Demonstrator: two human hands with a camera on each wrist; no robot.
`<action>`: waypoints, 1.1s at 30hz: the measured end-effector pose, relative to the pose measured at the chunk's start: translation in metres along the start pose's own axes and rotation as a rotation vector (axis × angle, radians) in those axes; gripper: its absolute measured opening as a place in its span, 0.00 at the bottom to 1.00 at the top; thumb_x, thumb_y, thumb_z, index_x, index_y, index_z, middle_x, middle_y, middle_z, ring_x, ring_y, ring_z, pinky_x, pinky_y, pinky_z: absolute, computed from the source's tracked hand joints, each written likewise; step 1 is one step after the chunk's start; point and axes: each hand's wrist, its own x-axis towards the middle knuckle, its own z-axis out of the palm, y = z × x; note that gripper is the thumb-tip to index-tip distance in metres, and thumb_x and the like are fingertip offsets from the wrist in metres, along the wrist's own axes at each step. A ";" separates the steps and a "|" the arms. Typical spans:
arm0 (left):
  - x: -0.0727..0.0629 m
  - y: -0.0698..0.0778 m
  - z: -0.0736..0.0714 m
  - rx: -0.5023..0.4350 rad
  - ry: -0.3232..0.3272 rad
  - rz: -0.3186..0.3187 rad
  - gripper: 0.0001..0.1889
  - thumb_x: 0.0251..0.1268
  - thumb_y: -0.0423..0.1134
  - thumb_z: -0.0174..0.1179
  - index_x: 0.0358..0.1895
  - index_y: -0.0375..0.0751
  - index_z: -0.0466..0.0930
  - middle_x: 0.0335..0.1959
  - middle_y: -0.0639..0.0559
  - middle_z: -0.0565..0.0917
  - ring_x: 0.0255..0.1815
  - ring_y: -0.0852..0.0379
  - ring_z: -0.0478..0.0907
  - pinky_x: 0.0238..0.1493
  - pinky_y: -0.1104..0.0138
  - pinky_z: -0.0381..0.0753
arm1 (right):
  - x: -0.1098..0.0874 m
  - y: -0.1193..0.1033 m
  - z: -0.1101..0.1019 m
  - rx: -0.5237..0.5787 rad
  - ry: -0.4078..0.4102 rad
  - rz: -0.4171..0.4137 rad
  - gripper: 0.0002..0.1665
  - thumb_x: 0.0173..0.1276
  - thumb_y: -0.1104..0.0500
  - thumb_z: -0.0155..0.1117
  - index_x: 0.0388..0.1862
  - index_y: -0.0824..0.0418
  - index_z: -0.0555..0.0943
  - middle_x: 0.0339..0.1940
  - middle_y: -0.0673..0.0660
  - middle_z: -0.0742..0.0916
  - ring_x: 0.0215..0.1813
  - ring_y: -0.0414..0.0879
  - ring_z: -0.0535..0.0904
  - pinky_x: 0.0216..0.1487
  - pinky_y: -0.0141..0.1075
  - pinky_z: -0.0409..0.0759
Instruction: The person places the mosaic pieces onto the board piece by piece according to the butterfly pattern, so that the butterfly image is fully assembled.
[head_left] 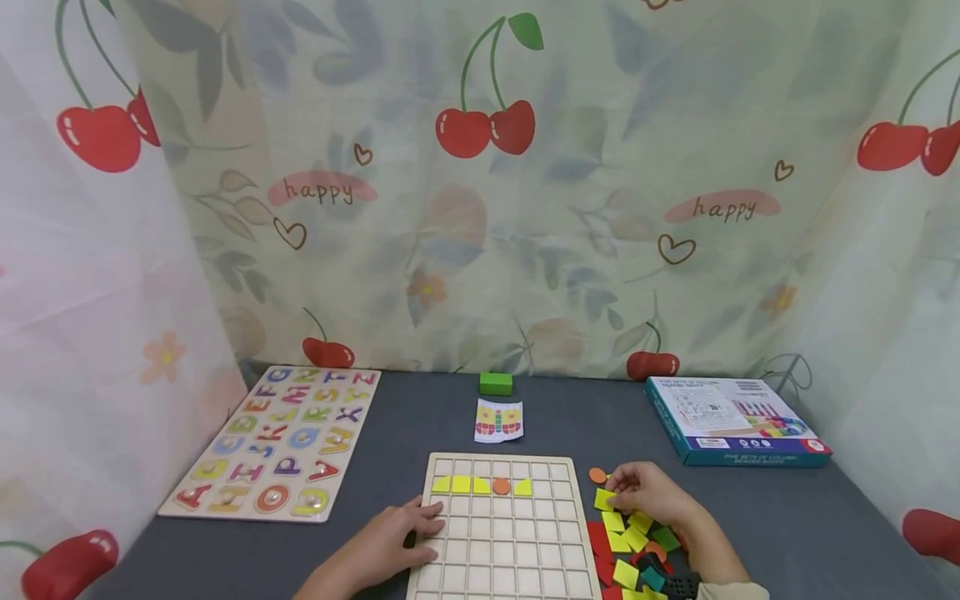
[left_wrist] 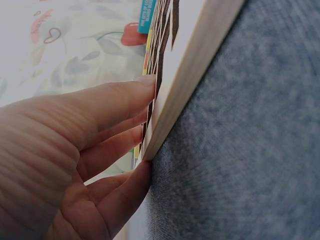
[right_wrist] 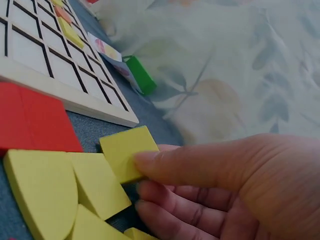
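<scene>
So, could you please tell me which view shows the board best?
The head view: it shows the board from above, with much of its grid plain, though the near edge is cut off. Left wrist shows it nearly edge-on at the left hand; right wrist shows only a slanted part.

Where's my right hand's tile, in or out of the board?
Out: right fingers pinch the yellow square tile beside the grid board.

A passage lies between the letter board [head_left: 281, 447] and the grid board [head_left: 480, 528], obstructed at its near end by the left hand [head_left: 387, 535]; loose tiles [head_left: 635, 538] and the right hand [head_left: 651, 493] obstruct the grid board's right side.
</scene>
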 end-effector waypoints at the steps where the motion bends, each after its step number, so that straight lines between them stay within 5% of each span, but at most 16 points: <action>1: 0.000 0.000 0.000 0.002 0.002 0.001 0.23 0.57 0.44 0.63 0.56 0.39 0.78 0.64 0.44 0.73 0.69 0.33 0.58 0.62 0.39 0.61 | 0.000 -0.002 0.001 0.009 -0.002 0.007 0.13 0.60 0.63 0.65 0.39 0.73 0.77 0.29 0.54 0.81 0.30 0.44 0.75 0.32 0.32 0.78; 13: 0.000 -0.001 0.001 0.009 0.003 0.005 0.23 0.58 0.45 0.63 0.56 0.40 0.78 0.64 0.45 0.73 0.69 0.35 0.59 0.62 0.40 0.63 | 0.027 -0.023 0.022 0.053 0.004 -0.028 0.14 0.63 0.60 0.63 0.40 0.72 0.79 0.30 0.54 0.83 0.32 0.43 0.79 0.37 0.36 0.83; 24: 0.001 0.000 0.001 0.002 0.001 0.010 0.23 0.58 0.44 0.63 0.56 0.39 0.78 0.64 0.45 0.72 0.69 0.34 0.59 0.63 0.41 0.62 | 0.046 -0.035 0.047 0.031 0.056 -0.053 0.11 0.60 0.61 0.66 0.37 0.70 0.82 0.28 0.55 0.85 0.27 0.43 0.77 0.32 0.34 0.81; 33: -0.002 -0.001 0.000 -0.002 0.019 0.049 0.23 0.57 0.43 0.64 0.55 0.37 0.78 0.63 0.43 0.73 0.68 0.34 0.60 0.62 0.41 0.63 | 0.054 -0.039 0.061 -0.017 0.126 -0.003 0.07 0.57 0.65 0.67 0.35 0.68 0.84 0.30 0.54 0.85 0.26 0.41 0.77 0.32 0.34 0.83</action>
